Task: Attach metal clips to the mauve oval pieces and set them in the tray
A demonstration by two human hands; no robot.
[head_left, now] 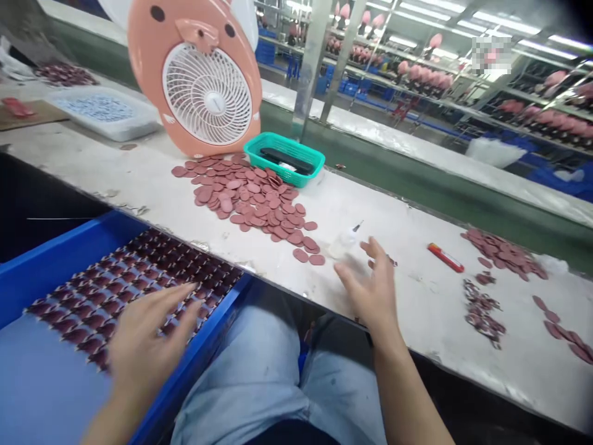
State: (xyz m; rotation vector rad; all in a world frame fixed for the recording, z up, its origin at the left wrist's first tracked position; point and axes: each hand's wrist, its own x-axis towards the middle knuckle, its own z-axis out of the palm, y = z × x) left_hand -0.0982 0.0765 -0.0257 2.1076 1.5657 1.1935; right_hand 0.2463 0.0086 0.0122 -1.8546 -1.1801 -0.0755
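Note:
My left hand (151,340), slightly blurred, hovers over the blue tray (229,306) with its fingers stretched and nothing visible in them. Inside that tray lie rows of small dark maroon pieces (99,303) with pale tips. Over the front part of the worktable, my right hand (373,287) has its thumb and fingers apart. Close to its fingertips is a small translucent bottle (341,244) with a dark needle tip. A loose heap of flat reddish-brown oval pieces (259,201) spreads across the table to the left of the bottle.
A pig-shaped fan (146,80) and a green basket (252,152) with a dark object stand behind the heap. Rightward lie a red tube (445,258), more ovals (504,252) and small dark pieces (482,312). A white tray (134,130) sits far left.

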